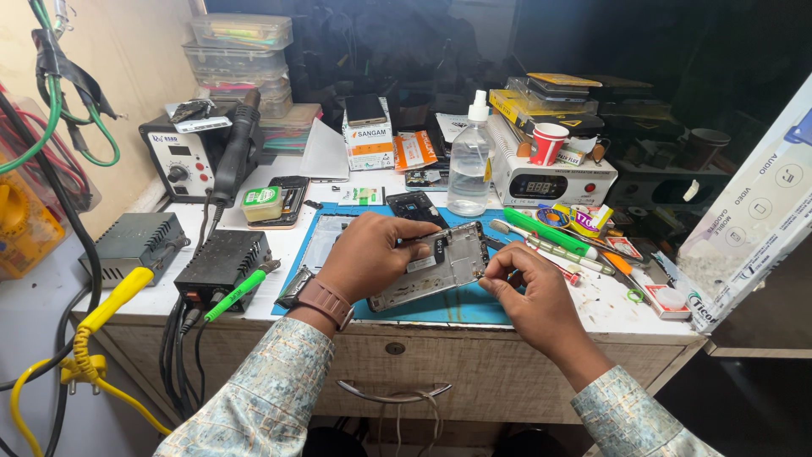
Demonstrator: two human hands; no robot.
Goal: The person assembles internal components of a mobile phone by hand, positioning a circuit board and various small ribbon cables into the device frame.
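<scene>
The left hand (370,256) holds the opened phone frame (433,264) in a closed grip from above, tilted over the blue mat (440,306) on the surface. The frame's long axis runs away from that grip toward the right hand (523,283), whose fingertips pinch narrowly at the frame's far end (what they pinch is too small to tell).

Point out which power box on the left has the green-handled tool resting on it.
The black box nearer the left hand, not the grey box; the green-handled tool lies across its front.

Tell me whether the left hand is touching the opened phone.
Touching. The head view shows the left hand lying over the opened phone, fingers pressed on its upper edge, holding it on the blue mat.
</scene>
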